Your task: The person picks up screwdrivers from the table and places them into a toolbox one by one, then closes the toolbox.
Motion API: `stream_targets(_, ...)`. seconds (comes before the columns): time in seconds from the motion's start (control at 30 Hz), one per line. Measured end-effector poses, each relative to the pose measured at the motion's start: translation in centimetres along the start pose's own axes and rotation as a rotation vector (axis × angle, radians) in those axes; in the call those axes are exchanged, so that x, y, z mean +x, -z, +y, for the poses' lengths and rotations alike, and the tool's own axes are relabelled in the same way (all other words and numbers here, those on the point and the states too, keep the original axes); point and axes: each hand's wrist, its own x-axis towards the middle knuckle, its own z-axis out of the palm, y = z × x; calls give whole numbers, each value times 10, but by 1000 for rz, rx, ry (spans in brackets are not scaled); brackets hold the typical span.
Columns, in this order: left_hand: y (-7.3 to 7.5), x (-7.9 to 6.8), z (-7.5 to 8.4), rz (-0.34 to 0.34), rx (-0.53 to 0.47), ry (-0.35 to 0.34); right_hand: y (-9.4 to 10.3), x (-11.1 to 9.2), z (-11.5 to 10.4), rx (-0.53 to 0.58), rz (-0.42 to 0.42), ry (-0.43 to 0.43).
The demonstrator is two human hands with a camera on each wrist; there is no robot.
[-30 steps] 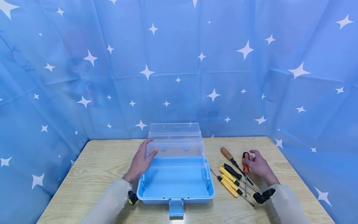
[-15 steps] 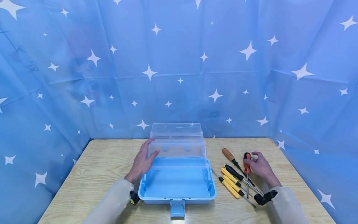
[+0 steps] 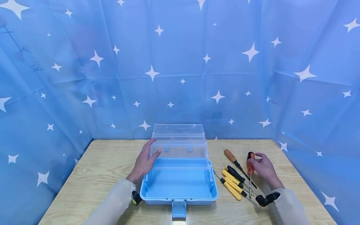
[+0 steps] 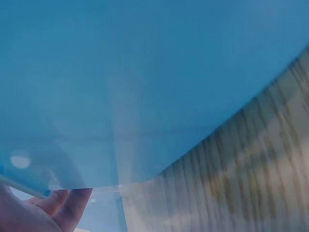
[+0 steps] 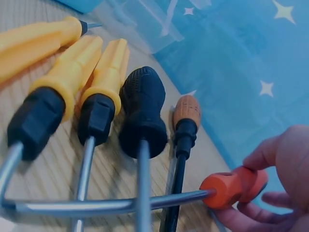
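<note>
A blue toolbox stands on the table with its clear lid raised. My left hand holds its rear left edge where the lid joins, thumb on the inner side and fingers outside. In the left wrist view, the blue wall fills most of the picture and only part of the hand shows. My right hand pinches the red and black handle of a screwdriver, whose shaft crosses over other tools. Beside it lie a black-handled screwdriver, a brown-handled screwdriver and three yellow-handled screwdrivers.
The tools lie close together to the right of the toolbox on a wood-grain table. The toolbox's front latch hangs down toward the table's near side. A blue curtain with white stars surrounds the back and sides.
The red screwdriver has shifted slightly right and away from the other tools with my right hand. My left hand stays on the toolbox. The head view has moved a little.
</note>
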Motion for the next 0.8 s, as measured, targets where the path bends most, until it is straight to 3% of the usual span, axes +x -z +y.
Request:
stream_targets(0.3,0,-1,1,7,-4,-6,-1,0,-3,30,32,-28)
stream_targets(0.8,0,0,0,23,-21,-23,-3,-1,-13,128,39,27)
